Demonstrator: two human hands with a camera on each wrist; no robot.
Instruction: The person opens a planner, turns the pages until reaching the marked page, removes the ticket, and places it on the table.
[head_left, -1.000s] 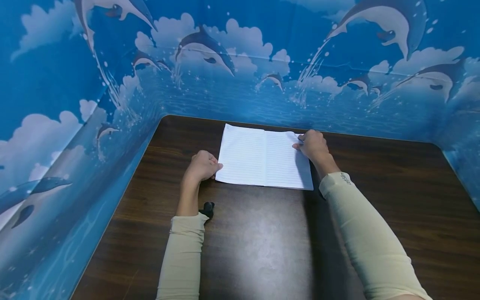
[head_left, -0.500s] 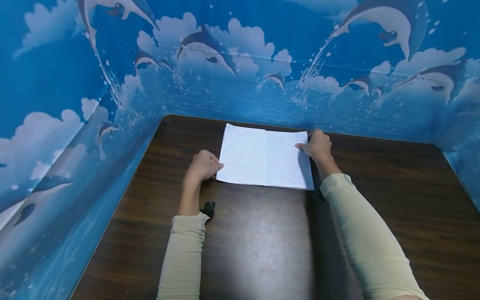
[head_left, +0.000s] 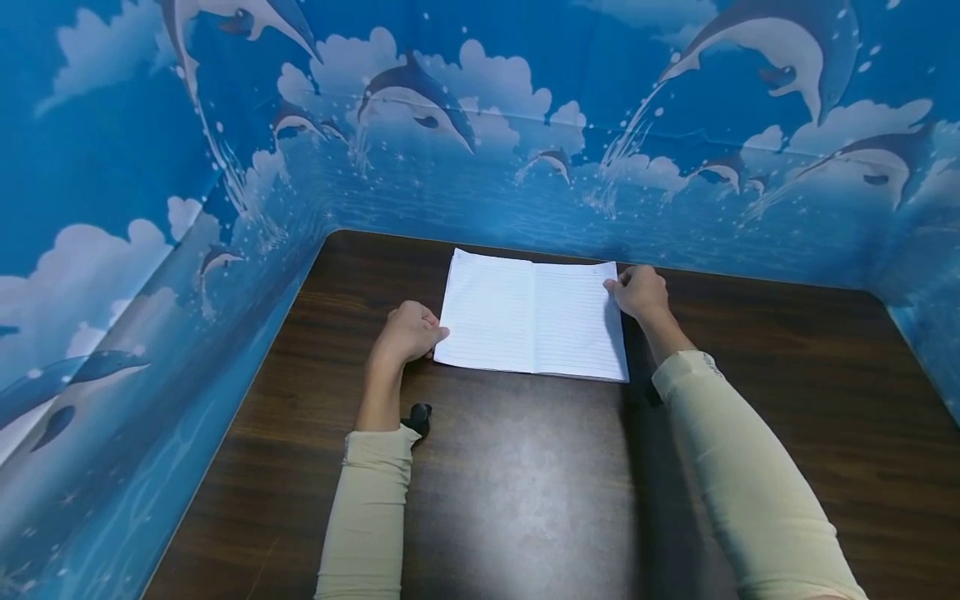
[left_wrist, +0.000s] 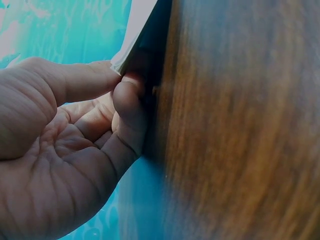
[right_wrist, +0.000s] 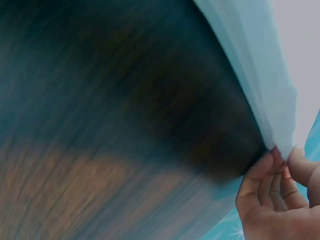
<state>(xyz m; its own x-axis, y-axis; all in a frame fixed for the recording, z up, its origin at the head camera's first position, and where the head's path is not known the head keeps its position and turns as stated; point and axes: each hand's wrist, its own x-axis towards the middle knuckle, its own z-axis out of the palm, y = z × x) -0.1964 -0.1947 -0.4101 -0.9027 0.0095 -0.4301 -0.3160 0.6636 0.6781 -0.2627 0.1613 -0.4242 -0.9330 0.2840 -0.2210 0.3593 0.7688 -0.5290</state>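
An open notebook with blank ruled pages lies near the far side of the brown table. My left hand pinches the notebook's left edge, close to its near corner. In the left wrist view, the thumb of the left hand is on top and a curled finger is beneath the paper. At the right edge, near the far corner, is my right hand. Seen from the right wrist, the right hand has its thumb and fingertips pinching the edge of the notebook pages.
The dark wood-grain table extends toward me and to both sides. A blue curtain with dolphins and clouds stands along the table's back and left side. A small black device sits at the left wrist.
My right hand has moved slightly right along the notebook's upper right corner. That corner, earlier partly covered by the fingers, now shows. The left hand keeps its place.
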